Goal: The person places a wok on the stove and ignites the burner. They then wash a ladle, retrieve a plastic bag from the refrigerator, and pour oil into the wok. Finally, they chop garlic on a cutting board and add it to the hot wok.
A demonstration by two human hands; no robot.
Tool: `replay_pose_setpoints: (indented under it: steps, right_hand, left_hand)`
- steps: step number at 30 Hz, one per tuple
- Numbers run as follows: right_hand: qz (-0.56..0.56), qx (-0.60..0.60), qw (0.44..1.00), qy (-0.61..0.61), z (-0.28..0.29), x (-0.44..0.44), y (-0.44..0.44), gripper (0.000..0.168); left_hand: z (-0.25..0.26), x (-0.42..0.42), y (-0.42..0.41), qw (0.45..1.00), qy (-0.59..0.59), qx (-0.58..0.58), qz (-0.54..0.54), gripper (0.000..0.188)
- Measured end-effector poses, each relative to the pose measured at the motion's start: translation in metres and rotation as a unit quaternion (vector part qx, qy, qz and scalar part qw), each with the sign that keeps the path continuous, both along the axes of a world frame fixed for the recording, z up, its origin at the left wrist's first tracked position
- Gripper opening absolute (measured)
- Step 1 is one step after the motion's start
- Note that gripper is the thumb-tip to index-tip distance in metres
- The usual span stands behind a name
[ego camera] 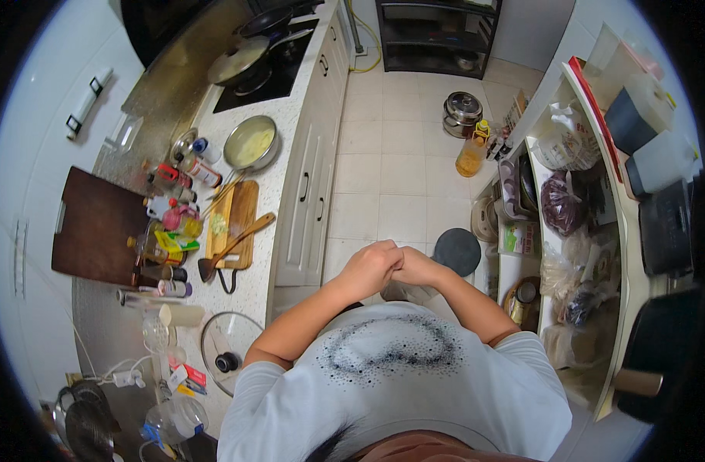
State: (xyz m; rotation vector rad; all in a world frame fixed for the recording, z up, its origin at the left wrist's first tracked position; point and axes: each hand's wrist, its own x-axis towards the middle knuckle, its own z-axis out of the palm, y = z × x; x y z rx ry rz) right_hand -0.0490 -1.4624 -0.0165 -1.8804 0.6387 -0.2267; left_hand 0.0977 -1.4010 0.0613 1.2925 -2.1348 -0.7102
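Observation:
In front of my body, my left hand (374,267) and my right hand (416,267) are clasped together, with curled fingers and no object visible in them. Part of the right fingers is hidden under the left ones. To the left on the counter lies a wooden cutting board (244,199) with chopped pale food (218,224) and a wooden spatula (243,238) across it. Beyond the board stands a metal pot (251,143) holding pale yellow contents. A wok with a lid (239,60) sits at the black hob (283,69).
Bottles, including a pink-capped oil bottle (182,219), crowd the counter's wall side. A glass lid (228,352) lies near my left elbow. On the floor are a lidded steel pot (462,114), an oil jug (471,157) and a dark round stool (457,252). Packed shelves (609,173) line the right.

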Motion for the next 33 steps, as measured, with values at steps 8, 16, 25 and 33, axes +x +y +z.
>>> replay_pose_setpoints:
  steps: [8,16,25,33]
  right_hand:
    - [-0.06,0.089,0.991,-0.082,-0.054,0.005,-0.106,0.029]
    - [-0.111,0.008,0.992,0.057,-0.026,0.045,-0.271,0.025]
    - [-0.21,-0.16,0.964,0.039,-0.004,0.054,-0.478,0.017]
    - [-0.183,-0.073,0.978,-0.063,0.015,0.036,-0.678,0.018]
  left_hand:
    - [-0.01,0.033,-0.141,0.989,0.098,0.108,0.028,0.038]
    - [-0.045,0.069,-0.318,0.99,0.094,0.09,-0.055,0.011]
    - [-0.029,0.076,-0.537,0.982,0.139,-0.038,-0.124,0.012]
    - [-0.039,0.074,-0.742,0.985,0.143,0.034,-0.084,0.027]
